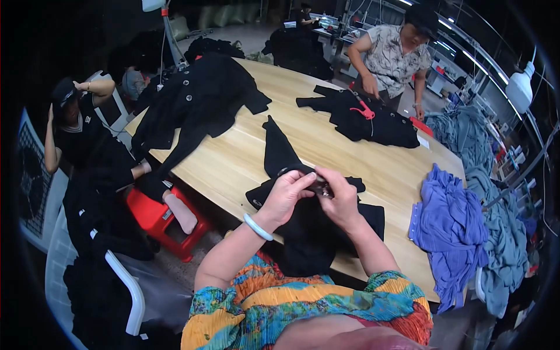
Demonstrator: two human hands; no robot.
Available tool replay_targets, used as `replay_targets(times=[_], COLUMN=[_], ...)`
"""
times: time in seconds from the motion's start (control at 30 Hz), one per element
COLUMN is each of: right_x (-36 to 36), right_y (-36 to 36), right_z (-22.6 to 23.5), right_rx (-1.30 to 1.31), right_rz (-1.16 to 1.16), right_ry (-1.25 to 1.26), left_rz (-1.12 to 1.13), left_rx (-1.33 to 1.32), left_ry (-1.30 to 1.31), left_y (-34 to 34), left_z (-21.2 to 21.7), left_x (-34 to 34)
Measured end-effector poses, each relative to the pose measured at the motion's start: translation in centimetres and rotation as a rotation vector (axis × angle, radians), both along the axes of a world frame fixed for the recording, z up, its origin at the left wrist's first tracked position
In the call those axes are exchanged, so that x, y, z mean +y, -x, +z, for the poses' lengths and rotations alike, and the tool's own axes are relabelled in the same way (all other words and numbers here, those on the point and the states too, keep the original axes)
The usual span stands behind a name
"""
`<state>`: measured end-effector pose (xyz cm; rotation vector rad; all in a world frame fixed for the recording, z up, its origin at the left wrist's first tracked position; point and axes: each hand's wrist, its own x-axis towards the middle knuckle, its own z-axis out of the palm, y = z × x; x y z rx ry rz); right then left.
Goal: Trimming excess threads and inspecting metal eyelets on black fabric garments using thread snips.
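Observation:
A black garment hangs over the near table edge and into my lap, with one pointed part lying on the tabletop. My left hand, a pale bangle on its wrist, is closed and pinches the garment's edge. Close beside it, my right hand is also closed on the cloth. Between the fingertips sits a small dark shiny piece, perhaps a button; the fingers partly cover it. A round button shows on the garment left of my wrist.
On the wooden table lie a black buttoned coat, another black garment with a red air gun, and a purple pile. One person stands across; another sits left by a red stool. Grey-blue cloth heaps at right.

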<state>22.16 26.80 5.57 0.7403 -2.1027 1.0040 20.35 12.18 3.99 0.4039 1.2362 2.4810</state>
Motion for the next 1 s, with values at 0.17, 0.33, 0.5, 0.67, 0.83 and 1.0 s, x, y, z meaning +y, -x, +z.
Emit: replay_targets(times=[0.17,0.33,0.5,0.67,0.83,1.0], right_x=[2.1,6.7,14.3,19.8,9.4,-1.9], right_y=[0.4,-0.4,-1.4,-0.6,2.2,4.8], right_z=[1.3,5.8,6.1,0.9,-3.9,-6.5], right_rx=[0.018,0.157,0.008,-0.391,-0.446,-0.226], right_rz=[-0.041,-0.215,-0.398,-0.819,-0.201,0.244], right_ry=[0.049,0.167,0.241,-0.317,-0.180,-0.334], left_rz=[0.125,0.364,0.463,0.610,0.415,0.293], left_rx=[0.288,0.772,0.709,0.565,0.507,0.524], left_ry=[0.289,0.728,0.913,1.142,1.154,1.074], left_y=[-1.7,-2.9,-1.7,0.6,2.5,1.9], left_z=[-0.8,-3.2,-9.0,-12.1,-13.2,-12.1], left_x=[-0.3,-2.0,-5.8,-8.7,-9.3,-7.0])
